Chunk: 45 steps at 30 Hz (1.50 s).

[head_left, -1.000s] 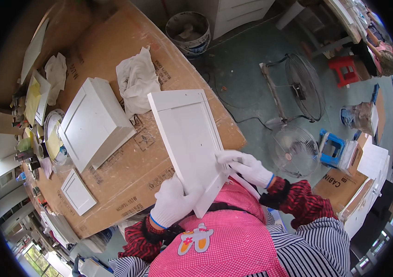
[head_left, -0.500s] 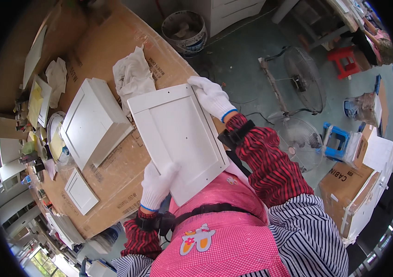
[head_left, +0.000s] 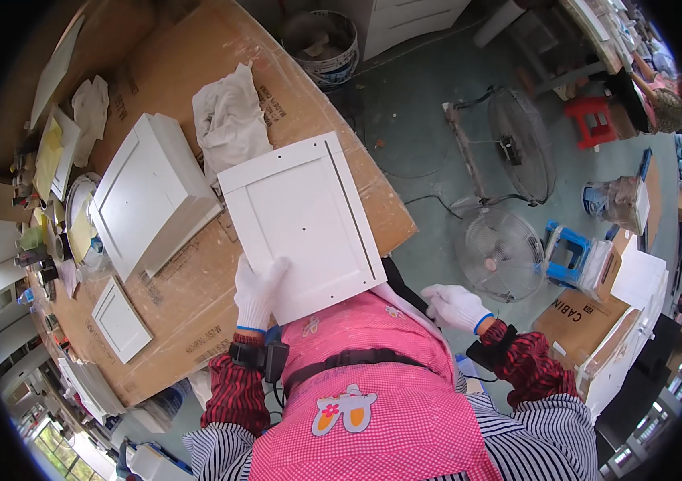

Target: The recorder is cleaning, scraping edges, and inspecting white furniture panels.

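Note:
A white cabinet door panel (head_left: pixel 301 216) lies at the table's near edge, tilted toward my apron. It has a recessed centre, small dark holes and a dark groove along its right side. My left hand (head_left: pixel 259 293), in a white knit glove, grips its lower left edge, thumb on the face and the other fingers hidden behind. My right hand (head_left: pixel 456 308), also gloved, is off the panel to the right, beside my apron. Its fingers are curled together; whether anything is in them is hidden. A crumpled off-white cloth (head_left: pixel 230 120) lies just beyond the panel.
Stacked white panels (head_left: pixel 144 196) and a smaller panel (head_left: pixel 121 321) lie on the cardboard-covered table (head_left: pixel 188 309). A bucket (head_left: pixel 321 48) stands past the far edge. To the right are floor fans (head_left: pixel 499 255), a blue stool (head_left: pixel 568 255), a cardboard box (head_left: pixel 573 321) and a red stool (head_left: pixel 589 122).
My right hand has let go of the panel's far right corner and moved down to my right side. My left hand keeps its grip, and the panel has shifted slightly.

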Motion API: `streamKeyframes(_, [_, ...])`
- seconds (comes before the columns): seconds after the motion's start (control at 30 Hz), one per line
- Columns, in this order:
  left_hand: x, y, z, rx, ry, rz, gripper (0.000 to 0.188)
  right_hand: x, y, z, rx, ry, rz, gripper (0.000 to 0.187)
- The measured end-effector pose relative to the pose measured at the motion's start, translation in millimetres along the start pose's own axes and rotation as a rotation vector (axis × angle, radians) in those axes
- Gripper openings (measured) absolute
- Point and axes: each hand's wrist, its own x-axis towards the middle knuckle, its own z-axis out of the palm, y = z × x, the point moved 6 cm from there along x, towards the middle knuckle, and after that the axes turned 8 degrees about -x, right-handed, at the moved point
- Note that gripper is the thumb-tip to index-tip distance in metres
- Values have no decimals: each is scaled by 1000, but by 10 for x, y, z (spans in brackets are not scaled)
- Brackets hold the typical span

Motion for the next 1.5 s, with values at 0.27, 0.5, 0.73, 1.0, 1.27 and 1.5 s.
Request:
streamKeyframes(0.27, [106, 177, -223, 284, 265, 116, 73, 262, -851, -1065, -80, 537, -31, 49])
streamKeyframes(0.5, [239, 723, -61, 628, 302, 754, 69, 1098, -1948, -1293, 376, 469, -301, 35])
streamKeyframes(0.73, [779, 1235, 473, 764, 317, 876, 78, 1456, -2490, -1519, -394, 920, -622, 18])
streamKeyframes(1.0, [899, 1177, 513, 742, 253, 800, 83, 1537, -2697, -1565, -719, 897, -675, 12])
streamKeyframes(1.27, [915, 1156, 491, 725, 250, 786, 83, 1521, -2677, -1477, -743, 724, -640, 14])
streamKeyframes(1.5, [908, 1178, 491, 674, 265, 818, 82, 1578, -2649, -1534, -678, 724, -657, 15])
